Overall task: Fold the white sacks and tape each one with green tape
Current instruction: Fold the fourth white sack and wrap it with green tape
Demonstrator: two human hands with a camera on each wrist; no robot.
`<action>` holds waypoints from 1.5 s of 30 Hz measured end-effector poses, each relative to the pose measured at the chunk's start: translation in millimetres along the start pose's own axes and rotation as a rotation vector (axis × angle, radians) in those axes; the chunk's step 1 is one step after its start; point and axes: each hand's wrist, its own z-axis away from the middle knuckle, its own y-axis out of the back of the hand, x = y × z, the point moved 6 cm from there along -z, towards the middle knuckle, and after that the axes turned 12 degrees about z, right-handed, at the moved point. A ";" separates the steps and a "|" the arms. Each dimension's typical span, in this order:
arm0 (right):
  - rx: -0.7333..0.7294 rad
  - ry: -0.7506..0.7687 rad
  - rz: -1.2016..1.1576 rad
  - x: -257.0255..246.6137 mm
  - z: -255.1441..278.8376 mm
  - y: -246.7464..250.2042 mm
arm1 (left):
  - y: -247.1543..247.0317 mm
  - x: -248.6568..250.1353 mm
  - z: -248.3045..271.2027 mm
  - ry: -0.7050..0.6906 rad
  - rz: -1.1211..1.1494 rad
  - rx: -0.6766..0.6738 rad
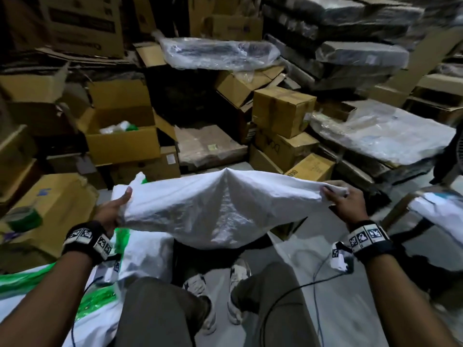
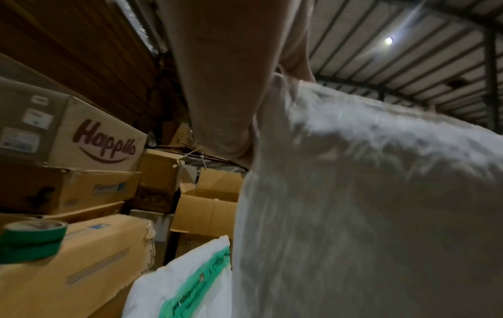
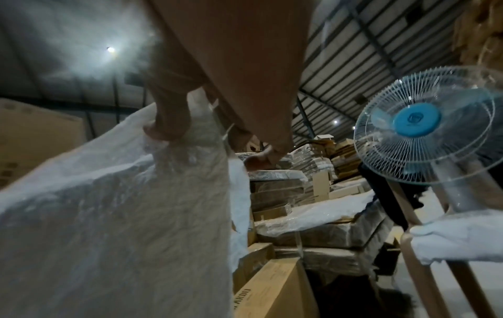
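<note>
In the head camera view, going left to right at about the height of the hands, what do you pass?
Green tape roll on a cardboard box → left hand gripping the white sack → the sack stretched across → right hand pinching its other end → another white sack at the far right.

1. A white woven sack (image 1: 220, 206) hangs stretched in mid-air above the seated person's knees, gripped at its left end by the left hand (image 1: 112, 211) and pinched at its right end by the right hand (image 1: 347, 200); its middle peaks upward in a crease and its lower edge sags.
2. Two rolls of green tape (image 2: 31, 241) sit stacked on a cardboard carton (image 2: 81, 269) to the left.
3. More white sacks with green print (image 1: 140, 249) lie heaped at lower left.
</note>
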 end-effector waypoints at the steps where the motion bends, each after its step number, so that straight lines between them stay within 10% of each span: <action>1: 0.007 0.005 0.012 4.5 4.6 6.7 | 1.9 3.8 8.5 -0.011 -0.011 0.004; 10: -0.031 0.035 0.070 24.9 76.3 54.9 | 63.2 27.2 96.2 -0.306 -0.197 0.105; 19: 0.019 0.003 0.111 57.2 134.6 81.3 | 119.0 -26.1 140.6 -0.276 -0.222 0.256; 31: -0.045 -0.579 0.365 143.8 198.7 51.8 | 173.8 -110.9 145.5 -0.005 -0.751 0.300; 36: 0.062 -0.270 0.493 123.0 191.5 51.9 | 161.2 -114.6 156.5 -0.101 -0.868 0.204; 45: -0.207 0.172 0.778 118.7 210.0 42.7 | 150.2 -114.9 188.4 -0.167 -0.994 -0.069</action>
